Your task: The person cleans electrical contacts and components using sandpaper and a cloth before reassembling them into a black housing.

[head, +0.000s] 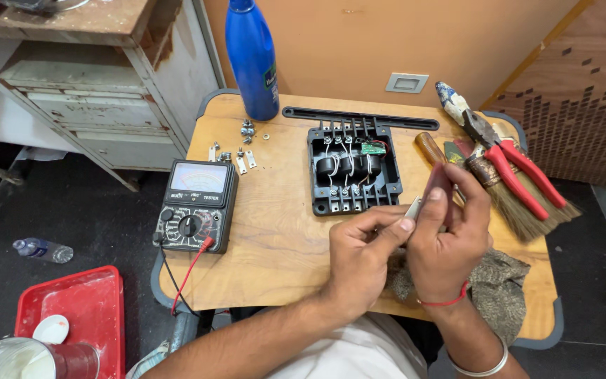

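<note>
Your left hand [359, 256] and right hand [447, 242] meet over the table's near edge, both pinching one small metal strip [413, 208] between them, its long axis pointing up-left toward the black terminal box [353, 168] just beyond your knuckles.

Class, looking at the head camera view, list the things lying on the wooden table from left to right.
Multimeter → loose screws → blue bottle → black terminal box → red-handled pliers
</note>
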